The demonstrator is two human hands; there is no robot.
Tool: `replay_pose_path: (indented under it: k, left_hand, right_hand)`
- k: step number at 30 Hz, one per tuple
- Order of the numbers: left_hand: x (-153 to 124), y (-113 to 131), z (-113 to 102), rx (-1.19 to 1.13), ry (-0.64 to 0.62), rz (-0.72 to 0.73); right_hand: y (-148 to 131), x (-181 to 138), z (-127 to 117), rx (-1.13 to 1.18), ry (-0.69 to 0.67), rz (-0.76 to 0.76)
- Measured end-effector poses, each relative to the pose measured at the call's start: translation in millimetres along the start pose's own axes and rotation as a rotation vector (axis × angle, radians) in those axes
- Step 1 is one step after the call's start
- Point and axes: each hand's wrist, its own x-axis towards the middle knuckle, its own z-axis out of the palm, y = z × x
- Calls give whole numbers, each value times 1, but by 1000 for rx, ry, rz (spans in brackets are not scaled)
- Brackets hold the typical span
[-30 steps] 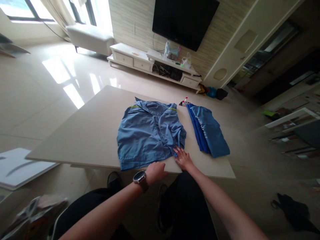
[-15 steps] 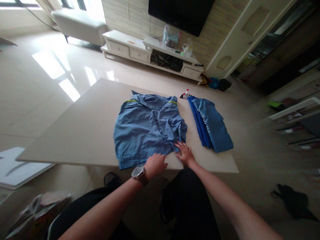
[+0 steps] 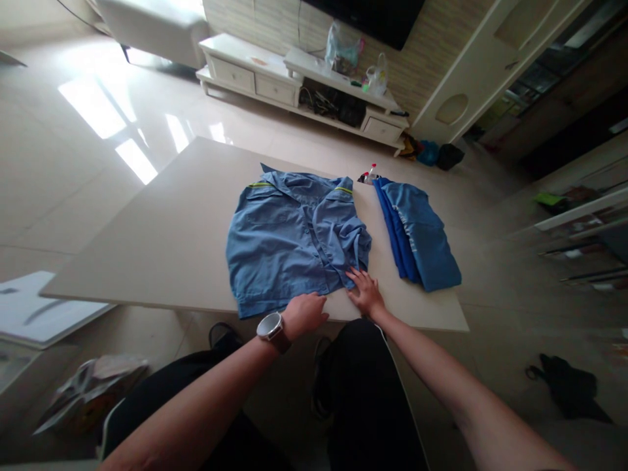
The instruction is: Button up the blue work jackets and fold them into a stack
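Note:
A blue button-front shirt (image 3: 275, 242) with yellow-green piping at the shoulders lies front up on the table, its collar pointing away from me. Its right side is bunched and creased. At the near hem, my left hand (image 3: 304, 314), wearing a watch (image 3: 269, 325), is closed with fingers curled on the fabric; the fingertips are mostly hidden. My right hand (image 3: 367, 296) rests with spread fingers at the shirt's lower right corner, fingertips touching the cloth and palm over the tabletop.
Folded blue garments (image 3: 424, 242) lie stacked on the right of the pale table (image 3: 147, 242). Red-capped bottles (image 3: 371, 173) show beyond its far edge. A white TV cabinet (image 3: 275, 85) stands along the wall. A plastic bag (image 3: 93, 392) sits on the floor at left.
The view has shifted slightly, so the table and clothes appear a little higher. Both hands stay at the shirt's near hem, and the shirt lies almost the same.

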Motion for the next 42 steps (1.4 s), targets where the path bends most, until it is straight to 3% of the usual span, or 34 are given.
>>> replay_pose_path:
  k: [11, 19, 28, 42]
  left_hand:
    - [-11, 2, 6, 15, -64, 9]
    - [-10, 10, 15, 63, -57, -84]
    - [-6, 7, 9, 67, -76, -117]
    - [-8, 1, -2, 45, -68, -31]
  right_hand:
    - [0, 1, 1, -19, -11, -2]
    - [0, 0, -1, 2, 0, -7]
    - [0, 0, -2, 8, -9, -5]
    - [-1, 0, -3, -2, -10, -10]
